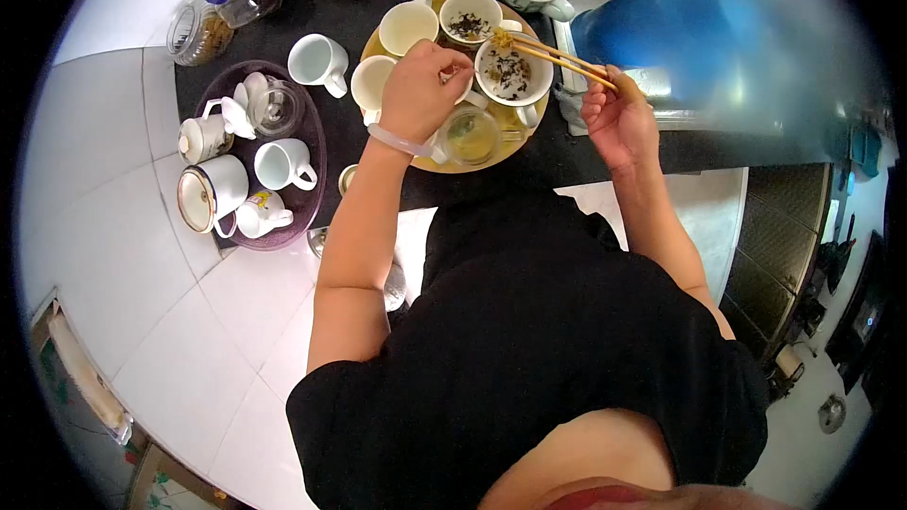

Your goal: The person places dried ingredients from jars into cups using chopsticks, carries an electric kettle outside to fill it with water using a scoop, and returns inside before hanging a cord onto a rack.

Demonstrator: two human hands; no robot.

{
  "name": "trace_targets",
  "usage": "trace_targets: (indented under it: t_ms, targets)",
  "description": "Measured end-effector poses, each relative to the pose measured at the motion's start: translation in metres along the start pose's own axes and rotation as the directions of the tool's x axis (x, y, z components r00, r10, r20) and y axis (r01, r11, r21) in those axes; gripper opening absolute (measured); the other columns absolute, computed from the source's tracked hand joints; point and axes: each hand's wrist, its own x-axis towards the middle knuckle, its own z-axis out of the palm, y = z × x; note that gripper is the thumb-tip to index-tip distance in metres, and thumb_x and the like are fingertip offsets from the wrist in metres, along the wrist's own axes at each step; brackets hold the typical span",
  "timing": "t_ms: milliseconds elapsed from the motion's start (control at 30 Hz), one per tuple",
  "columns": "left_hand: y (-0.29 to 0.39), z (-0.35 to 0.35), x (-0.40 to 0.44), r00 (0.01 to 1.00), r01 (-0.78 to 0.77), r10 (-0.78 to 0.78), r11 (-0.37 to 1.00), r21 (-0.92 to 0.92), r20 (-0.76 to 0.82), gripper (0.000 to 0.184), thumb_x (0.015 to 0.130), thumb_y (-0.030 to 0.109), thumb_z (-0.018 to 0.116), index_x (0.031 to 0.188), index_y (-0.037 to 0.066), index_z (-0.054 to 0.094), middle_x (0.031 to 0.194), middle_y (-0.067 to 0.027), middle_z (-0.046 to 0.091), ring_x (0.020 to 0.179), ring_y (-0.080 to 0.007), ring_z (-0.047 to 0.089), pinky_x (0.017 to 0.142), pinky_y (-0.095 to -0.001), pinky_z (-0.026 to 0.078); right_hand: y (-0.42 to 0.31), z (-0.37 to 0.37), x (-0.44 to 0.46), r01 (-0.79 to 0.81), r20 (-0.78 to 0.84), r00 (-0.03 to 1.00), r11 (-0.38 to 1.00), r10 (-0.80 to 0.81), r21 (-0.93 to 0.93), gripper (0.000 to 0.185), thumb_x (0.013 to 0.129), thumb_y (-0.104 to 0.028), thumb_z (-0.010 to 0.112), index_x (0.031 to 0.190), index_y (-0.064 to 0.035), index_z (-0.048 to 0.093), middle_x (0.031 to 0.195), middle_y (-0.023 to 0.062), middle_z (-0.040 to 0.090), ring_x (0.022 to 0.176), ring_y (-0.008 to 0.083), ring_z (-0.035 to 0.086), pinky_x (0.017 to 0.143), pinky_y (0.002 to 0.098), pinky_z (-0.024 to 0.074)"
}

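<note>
My right hand [624,123] is closed on a pair of chopsticks [557,56]. Their tips hold a small yellowish clump [502,38] above a white cup [541,85] with dark leaves inside. My left hand [425,90] is over the round yellow tray [449,166], its fingers bent together beside that cup; what they hold, if anything, is hidden. Around it on the tray stand a cup with leaves [470,17], a pale cup [408,28], another cup [371,82] partly behind the hand, and a glass cup of yellowish liquid [471,136].
A purple tray [315,146] at the left bears several cups and a lidded pot. Jars [198,33] stand behind it. One white cup [318,61] is between the trays. At the right are a sink edge [680,120] and a blurred blue object [633,24].
</note>
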Motion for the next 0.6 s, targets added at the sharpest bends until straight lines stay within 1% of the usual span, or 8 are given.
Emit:
trace_targets:
  t_ms: [133, 167, 233, 333, 467, 500, 567, 600]
  targets:
    - [0.023, 0.0, 0.002, 0.998, -0.055, 0.053, 0.989, -0.138, -0.021, 0.015, 0.075, 0.021, 0.063, 0.08, 0.007, 0.067, 0.079, -0.0067, 0.054, 0.072, -0.0219, 0.057, 0.062, -0.0326, 0.045, -0.009, 0.0, -0.001, -0.003, 0.029, 1.0, 0.999, 0.002, 0.039, 0.016, 0.086, -0.016, 0.05, 0.086, -0.0006, 0.056, 0.069, 0.0033, 0.055, 0.058, 0.0109, 0.051, 0.051, 0.0225, 0.0439]
    - [0.02, 0.006, 0.004, 0.988, -0.152, 0.151, 0.988, -0.003, -0.027, 0.015, 0.074, 0.022, 0.064, 0.079, 0.007, 0.067, 0.079, -0.0067, 0.054, 0.072, -0.0222, 0.057, 0.062, -0.0329, 0.046, -0.011, -0.001, -0.001, 0.01, 0.023, 1.0, 0.999, -0.011, 0.033, 0.016, 0.086, -0.016, 0.05, 0.086, -0.0006, 0.056, 0.069, 0.0034, 0.055, 0.058, 0.011, 0.052, 0.051, 0.0227, 0.044]
    - [0.013, 0.019, 0.01, 0.94, -0.329, 0.34, 0.908, 0.259, 0.003, 0.016, 0.073, 0.023, 0.066, 0.078, 0.007, 0.067, 0.078, -0.0068, 0.053, 0.073, -0.0229, 0.057, 0.063, -0.0336, 0.046, -0.014, -0.004, -0.001, 0.031, 0.024, 0.999, 0.999, -0.032, 0.028, 0.016, 0.086, -0.016, 0.05, 0.086, -0.0005, 0.056, 0.069, 0.0035, 0.056, 0.059, 0.0109, 0.052, 0.051, 0.0226, 0.0441]
    - [0.022, 0.027, 0.014, 0.982, -0.189, 0.172, 0.885, 0.425, 0.079, 0.018, 0.072, 0.025, 0.066, 0.078, 0.008, 0.066, 0.077, -0.0067, 0.051, 0.075, -0.0246, 0.056, 0.063, -0.0356, 0.046, -0.016, -0.011, 0.002, 0.054, 0.027, 0.998, 0.998, -0.055, 0.032, 0.016, 0.086, -0.016, 0.051, 0.086, -0.0005, 0.056, 0.069, 0.0035, 0.056, 0.059, 0.0104, 0.052, 0.05, 0.022, 0.0445]
    - [0.018, 0.033, 0.008, 0.976, -0.212, 0.218, 0.955, 0.209, -0.006, 0.011, 0.074, 0.02, 0.062, 0.077, 0.01, 0.066, 0.079, -0.008, 0.051, 0.076, -0.0261, 0.055, 0.064, -0.0384, 0.045, -0.016, -0.016, 0.0, 0.053, -0.085, 0.995, 0.998, -0.05, 0.031, 0.016, 0.086, -0.017, 0.052, 0.086, -0.0015, 0.056, 0.067, 0.0033, 0.055, 0.056, 0.0099, 0.052, 0.05, 0.0213, 0.0448]
    - [0.021, 0.032, 0.005, 0.983, -0.184, 0.184, 0.97, 0.161, 0.018, 0.011, 0.074, 0.019, 0.062, 0.078, 0.01, 0.066, 0.079, -0.0082, 0.051, 0.075, -0.0264, 0.055, 0.063, -0.0384, 0.045, -0.016, -0.017, -0.001, 0.041, -0.121, 0.992, 0.999, -0.038, 0.027, 0.016, 0.086, -0.017, 0.052, 0.086, -0.0018, 0.056, 0.067, 0.0033, 0.055, 0.056, 0.0099, 0.051, 0.049, 0.0212, 0.0449]
    - [0.025, 0.027, -0.001, 0.991, -0.123, 0.119, 0.99, 0.066, 0.065, 0.01, 0.074, 0.018, 0.062, 0.079, 0.011, 0.066, 0.079, -0.0087, 0.052, 0.075, -0.027, 0.055, 0.063, -0.0385, 0.044, -0.015, -0.019, -0.002, 0.029, -0.106, 0.994, 1.0, -0.029, -0.003, 0.015, 0.085, -0.018, 0.053, 0.084, -0.0034, 0.055, 0.066, 0.0035, 0.055, 0.054, 0.0101, 0.051, 0.049, 0.0216, 0.045]
    - [0.025, 0.027, -0.002, 0.991, -0.131, 0.131, 0.991, -0.022, 0.026, 0.013, 0.073, 0.019, 0.065, 0.081, 0.008, 0.066, 0.074, -0.0071, 0.051, 0.068, -0.0218, 0.053, 0.059, -0.0327, 0.043, -0.012, -0.023, 0.001, 0.022, -0.113, 0.993, 1.0, -0.022, -0.005, 0.015, 0.085, -0.018, 0.053, 0.083, -0.0037, 0.055, 0.065, 0.0036, 0.055, 0.054, 0.0102, 0.051, 0.049, 0.0217, 0.045]
